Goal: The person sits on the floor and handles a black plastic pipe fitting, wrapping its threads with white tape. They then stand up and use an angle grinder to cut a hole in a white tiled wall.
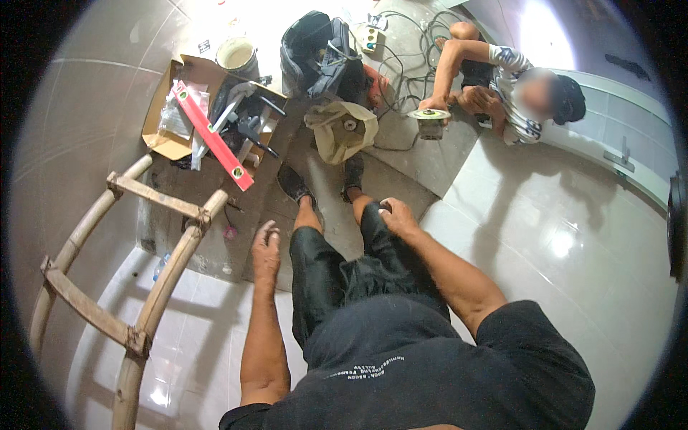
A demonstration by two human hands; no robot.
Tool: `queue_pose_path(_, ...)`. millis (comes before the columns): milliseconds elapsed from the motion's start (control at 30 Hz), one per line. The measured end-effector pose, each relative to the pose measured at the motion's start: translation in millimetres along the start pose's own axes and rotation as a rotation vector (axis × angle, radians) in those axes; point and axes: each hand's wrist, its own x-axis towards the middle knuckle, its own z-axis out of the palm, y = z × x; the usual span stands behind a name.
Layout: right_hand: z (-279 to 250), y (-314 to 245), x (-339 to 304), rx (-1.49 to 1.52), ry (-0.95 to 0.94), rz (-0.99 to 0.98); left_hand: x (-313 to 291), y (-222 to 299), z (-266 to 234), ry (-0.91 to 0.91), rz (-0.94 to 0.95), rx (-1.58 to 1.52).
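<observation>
My left hand [266, 247] hangs beside my left leg, its fingers loosely stretched out and nothing in it. The bamboo ladder [168, 279] leans to the left of that hand, apart from it. My right hand [398, 216] rests on my right knee, fingers lying over the dark shorts [376, 222], with no tool in it. Ahead, a red spirit level [211, 136] lies slanted across an open cardboard box [169, 148] of tools and plastic packets. A beige cloth bag [324, 147] stands open just beyond my feet, holding a small round item.
At the far right a crouching co-worker [522, 118] grips an angle grinder [430, 123] with its disc facing up. Cables [412, 61] coil near a power strip [370, 39]. A dark tool bag [301, 64] and a bucket [236, 56] stand at the back.
</observation>
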Motion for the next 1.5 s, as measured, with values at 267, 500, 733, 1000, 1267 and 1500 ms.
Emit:
queue_pose_path(267, 33.7, 21.7, 166.3, 0.506, 0.214, 0.444, -2.5, -86.8, 105.1, -0.137, -0.17, 0.726)
queue_pose_path(500, -25.8, 66.7, 245.6, 0.616, 0.685, 0.075, 12.9, -76.9, 142.9, -0.147, -0.317, 0.825)
queue_pose_path(733, -89.2, 31.3, 283.5, -0.33, 1.08, -0.434, 19.1, -63.7, 160.1, -0.141, -0.348, 0.912)
queue_pose_path(1000, -98.6, 37.8, 309.8, 0.147, 1.113, -0.601, 21.7, -61.9, 165.3, -0.136, -0.361, 0.915)
queue_pose_path(1267, -97.5, 30.2, 296.2, 0.365, 1.037, -0.527, 29.3, -47.9, 169.7, -0.156, -0.428, 0.933)
queue_pose_path(1500, -146.4, 19.0, 246.4, 0.269, 0.91, -0.558, 32.5, -54.9, 169.1, -0.135, -0.407, 0.903)
